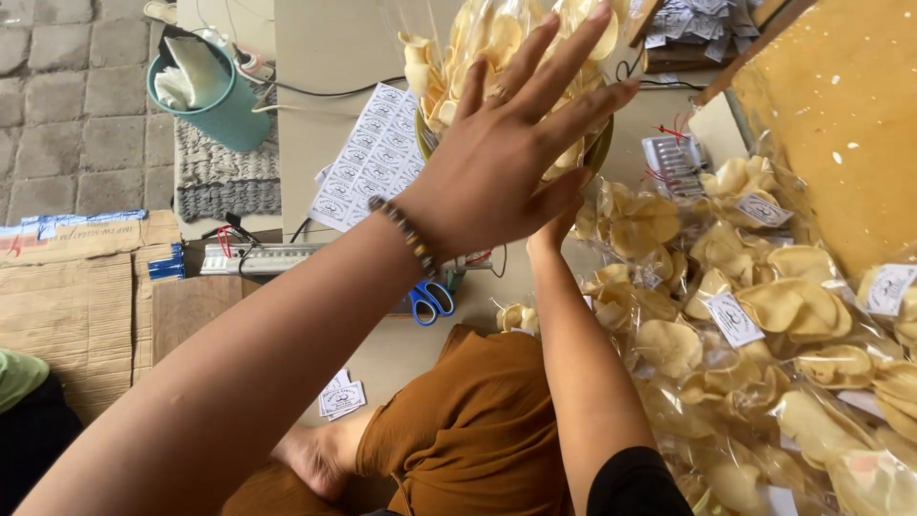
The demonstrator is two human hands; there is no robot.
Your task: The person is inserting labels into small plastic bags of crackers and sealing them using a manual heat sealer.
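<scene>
View from above of a person seated on the floor, legs in brown cloth folded beneath, both arms reaching forward. The left hand [506, 143] is raised flat with all 5 fingers spread, released and gripping nothing; it wears a ring and a beaded bracelet [406, 232] at the wrist. Its palm faces away and covers much of a clear bag of pale yellow crackers [478, 43] standing in a green bowl [597, 153]; whether the palm presses the bag cannot be told. The top of the bag is cut off by the upper edge of the picture.

The right hand [552, 229] is almost wholly hidden behind the left hand; only its wrist and the heel of the palm show, so whether it is clenched or released cannot be told. It sits just below the bowl.

To the right lies a heap of sealed cracker packets [755, 315], each with a small white label, running out of view at the right and lower edges. Beyond the bowl lies a sheet of small white labels [368, 158], partly covered by the left wrist. Blue-handled scissors [430, 301] peek out under the left forearm, blades hidden. Beside them is a long metal heat sealer [258, 258], its right end hidden by the arm. A teal bucket [210, 91] stands at the far left on a grey mat. Flattened cardboard [76, 296] lies at the left edge. A few loose labels [341, 397] lie near a bare foot.
</scene>
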